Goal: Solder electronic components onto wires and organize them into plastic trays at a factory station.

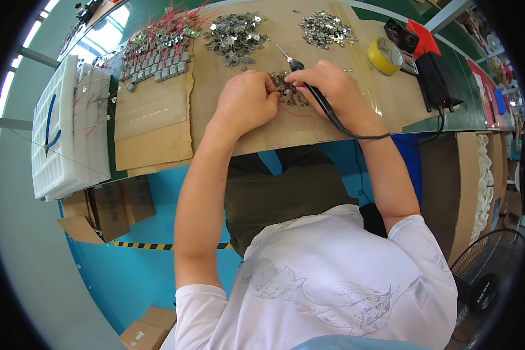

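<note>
My right hand (335, 87) is wrapped round a soldering iron (321, 102), its slim metal tip pointing up and away to the left. From the handle's near end a black cable runs over my right wrist. Close by on the left, my left hand (245, 102) is closed in a pinch; whatever sits between its fingertips is hidden. A short red wire (294, 112) lies just right of those fingers. Between and behind both hands is a scatter of small dark metal parts (287, 90) on the brown cardboard (210, 125) covering the bench.
Piles of small silvery metal pieces (236, 36) (326, 29) lie farther back. Rows of small grey components with red wires (163, 61) stand at the left, beside white foam trays (58, 134) with blue-handled pliers (49, 125). Yellow tape (385, 56) and a black box (437, 81) sit right.
</note>
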